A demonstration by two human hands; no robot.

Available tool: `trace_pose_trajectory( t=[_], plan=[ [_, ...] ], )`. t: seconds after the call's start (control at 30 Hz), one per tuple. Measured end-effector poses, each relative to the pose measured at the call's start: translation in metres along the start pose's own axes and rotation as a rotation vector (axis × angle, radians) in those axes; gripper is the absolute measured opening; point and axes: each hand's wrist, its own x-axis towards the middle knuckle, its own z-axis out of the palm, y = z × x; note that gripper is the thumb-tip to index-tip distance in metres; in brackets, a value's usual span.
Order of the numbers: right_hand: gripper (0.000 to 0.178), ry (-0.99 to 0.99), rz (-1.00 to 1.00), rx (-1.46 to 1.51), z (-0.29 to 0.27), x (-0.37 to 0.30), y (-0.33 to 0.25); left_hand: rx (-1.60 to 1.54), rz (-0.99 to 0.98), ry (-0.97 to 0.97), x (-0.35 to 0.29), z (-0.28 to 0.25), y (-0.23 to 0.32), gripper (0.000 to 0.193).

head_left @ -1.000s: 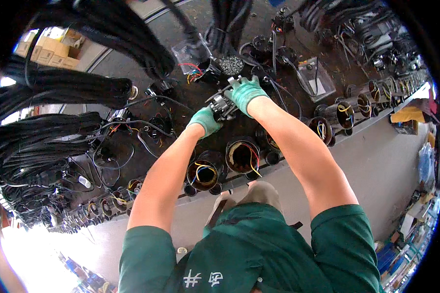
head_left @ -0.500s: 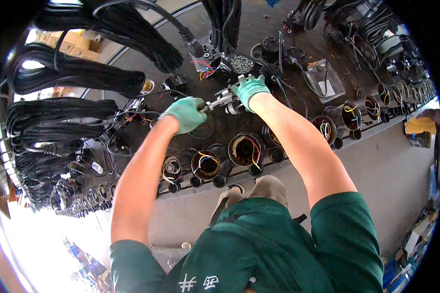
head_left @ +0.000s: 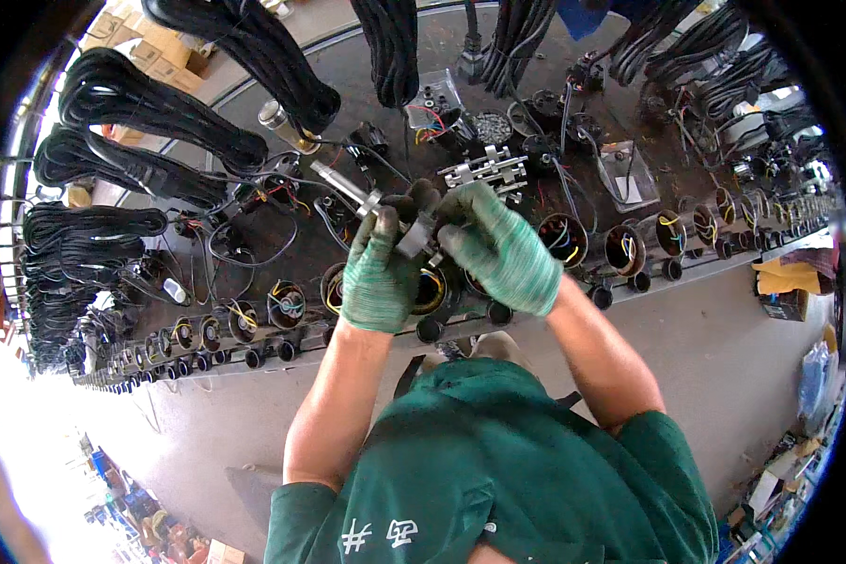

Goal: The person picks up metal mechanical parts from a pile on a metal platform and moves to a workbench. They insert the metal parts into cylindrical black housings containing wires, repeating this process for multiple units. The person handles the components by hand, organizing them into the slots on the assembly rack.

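Gloved in green, my left hand (head_left: 383, 277) is closed around a metal shaft (head_left: 346, 188) that points up and to the left. A thick grey cylindrical part (head_left: 415, 237) sits on the shaft between my hands. My right hand (head_left: 498, 249) curls its fingers against that end and grips it; its fingertips are partly hidden. Just beyond my right hand lies a pile of silvery metal shafts (head_left: 487, 171). Below my hands stands a row of black round housings with coloured wires inside, one of them (head_left: 562, 239) right of my right hand.
Thick coils of black cable (head_left: 160, 122) hang and lie along the left and far side. A bag of small parts (head_left: 434, 99) and a heap of small metal pieces (head_left: 492, 126) lie beyond the shafts. A clear plastic bag (head_left: 627, 177) lies at right. Housings line the table's near edge.
Both hands have come nearer to my body and together. My right hand has left the pile of shafts and now holds the shaft's near end. The view has shifted too.
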Motion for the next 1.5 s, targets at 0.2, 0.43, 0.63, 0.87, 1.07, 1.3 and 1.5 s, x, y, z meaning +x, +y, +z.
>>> trace_pose_trajectory(
  t=[0.2,0.43,0.63,0.87,1.07,1.3,1.5],
  plan=[
    [0.031,0.387,0.008,0.347,0.054,-0.023,-0.014,-0.080,-0.040,-0.089,-0.003,0.005,-0.007,0.042],
    [0.021,0.611,-0.130,-0.522,0.001,-0.049,-0.070,1.436,0.368,-0.687,0.015,-0.055,0.020,0.067],
    [0.025,0.533,0.021,-0.666,-0.014,-0.091,-0.076,2.414,0.175,-0.747,0.010,-0.061,0.014,0.068],
    [0.027,0.384,0.031,-0.562,0.024,-0.090,-0.073,2.412,0.395,-1.037,0.032,-0.091,0.014,0.050],
    [0.025,0.229,0.016,-0.599,0.047,-0.071,-0.063,2.263,0.496,-1.193,0.032,-0.076,0.026,0.057],
    [0.022,0.188,0.078,-0.621,0.060,-0.065,-0.065,2.167,0.634,-1.149,0.044,-0.096,0.022,0.029],
    [0.021,0.135,0.049,-0.670,0.074,-0.055,-0.052,1.988,0.367,-1.118,0.059,-0.103,0.015,0.023]
  ],
)
